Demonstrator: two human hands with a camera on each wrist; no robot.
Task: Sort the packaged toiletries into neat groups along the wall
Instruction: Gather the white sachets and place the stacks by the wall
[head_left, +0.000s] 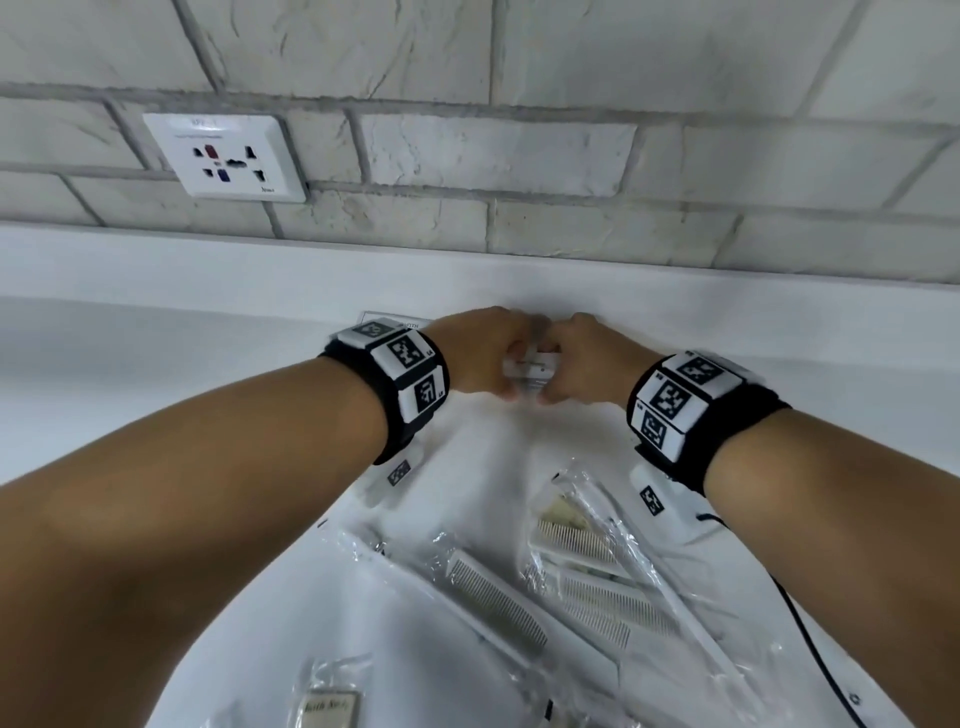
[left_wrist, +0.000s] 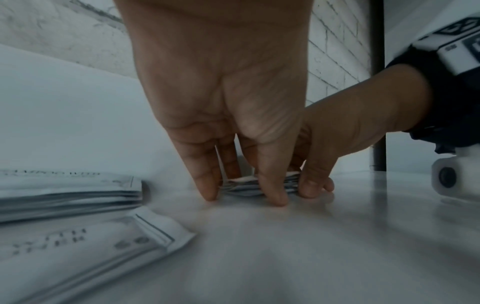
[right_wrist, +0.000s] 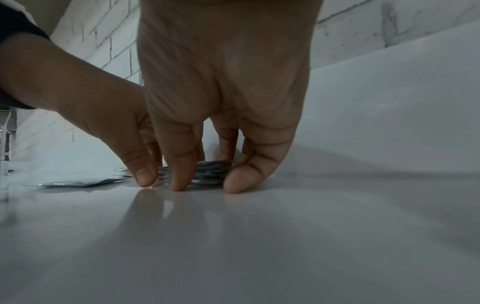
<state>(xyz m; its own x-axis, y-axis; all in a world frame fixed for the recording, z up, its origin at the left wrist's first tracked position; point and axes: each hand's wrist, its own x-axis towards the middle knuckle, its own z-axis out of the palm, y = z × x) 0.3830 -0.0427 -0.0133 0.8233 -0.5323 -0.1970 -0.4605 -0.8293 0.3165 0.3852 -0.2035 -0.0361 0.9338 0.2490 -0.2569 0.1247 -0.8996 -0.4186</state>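
A small stack of white packets (head_left: 532, 364) lies on the white counter (head_left: 156, 364), right against the raised ledge under the brick wall. My left hand (head_left: 506, 376) grips its left side and my right hand (head_left: 558, 376) grips its right side, fingertips down on the counter. In the left wrist view the left hand (left_wrist: 242, 198) has finger and thumb on either side of the stack (left_wrist: 239, 187), with the right hand's fingers (left_wrist: 311, 188) at its far end. The right wrist view shows the right hand (right_wrist: 205, 186) pinching the same stack (right_wrist: 211, 169). The hands hide most of it.
A pile of larger flat packets (left_wrist: 70, 191) sits left of the hands, with one more packet (left_wrist: 91, 246) in front of it. Combs in clear wrappers (head_left: 498, 597) and a bath soap packet (head_left: 327, 709) lie nearer me. A wall socket (head_left: 228, 156) is up left. A black cable (head_left: 810, 623) runs at right.
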